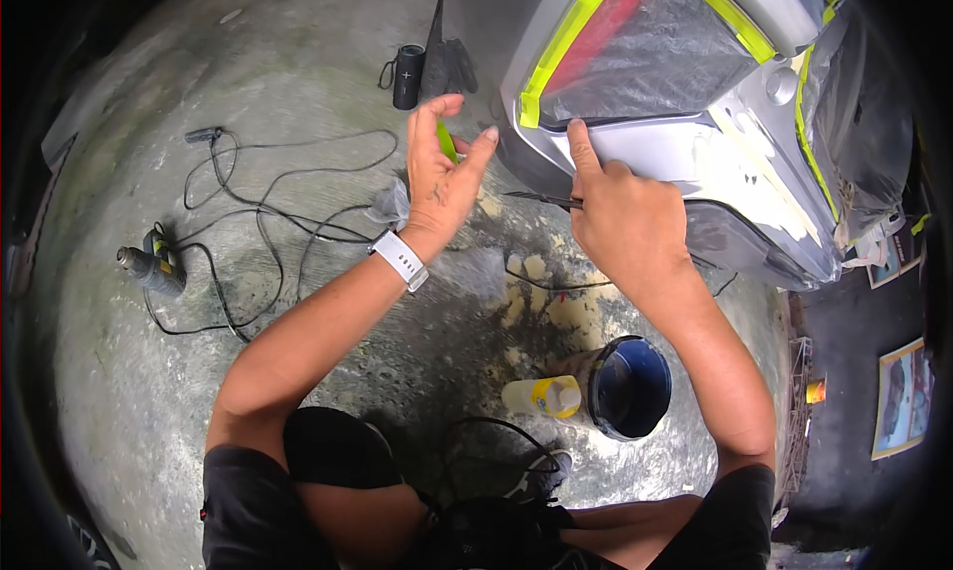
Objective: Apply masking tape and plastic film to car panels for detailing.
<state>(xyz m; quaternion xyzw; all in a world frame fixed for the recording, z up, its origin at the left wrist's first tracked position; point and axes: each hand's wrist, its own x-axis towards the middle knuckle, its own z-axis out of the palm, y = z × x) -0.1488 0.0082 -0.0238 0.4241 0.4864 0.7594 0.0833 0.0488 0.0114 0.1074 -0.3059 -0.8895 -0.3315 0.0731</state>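
Before me is a silver-grey car body corner point(655, 149), with yellow-green masking tape point(569, 37) around a light covered in clear plastic film point(655, 56). My right hand point(629, 205) presses its extended index fingertip to the film's lower edge. Its other fingers are curled around a dark, slender pointed tool point(543, 199), whose grip is hidden in the palm. Left of the bodywork, my left hand point(443, 171) is raised apart from it. A yellow-green object point(447, 142), the colour of the tape, sits within its curved fingers, mostly hidden by the hand.
A heat gun point(153, 265) and tangled black cable point(260, 209) lie on the concrete floor at left. A black portable speaker point(409, 77) stands farther off. Nearer me are a bucket point(631, 391) and a plastic bottle point(542, 396). Plastic film point(473, 272) lies under my arms.
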